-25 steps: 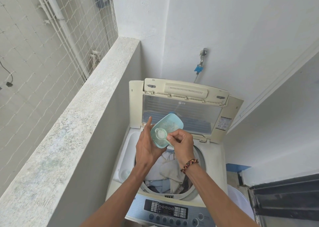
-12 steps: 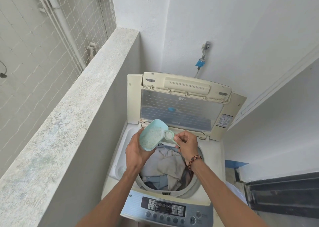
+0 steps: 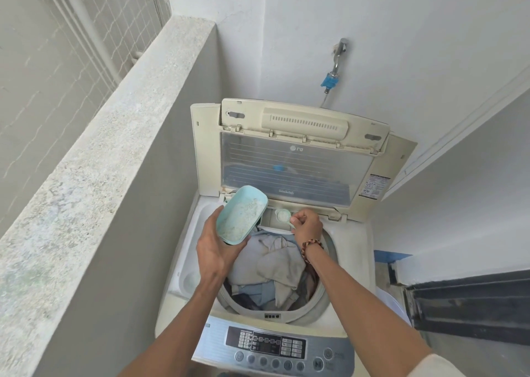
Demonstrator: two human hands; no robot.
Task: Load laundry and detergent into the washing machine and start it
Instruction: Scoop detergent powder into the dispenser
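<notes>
A top-loading washing machine [image 3: 358, 250] stands with its lid [image 3: 295, 158] raised. Grey and blue laundry [image 3: 272, 270] fills the drum. My left hand [image 3: 218, 250] holds a pale green detergent tub [image 3: 241, 216], tilted, with powder inside, over the drum's back left. My right hand [image 3: 308, 227] pinches the handle of a small green scoop [image 3: 282, 214] holding powder. The scoop hovers over the detergent drawer opening [image 3: 269, 219] at the drum's back rim. The control panel [image 3: 272, 348] lies at the machine's front.
A concrete parapet [image 3: 100, 176] runs along the left, close to the machine. White walls rise behind and to the right, with a tap and blue hose connector [image 3: 329, 79] above the lid. A dark frame [image 3: 473, 305] sits at the lower right.
Both hands have dropped lower toward the drum. The scoop has left the tub and moved right, now over the drawer opening at the back rim. The tub has tilted left.
</notes>
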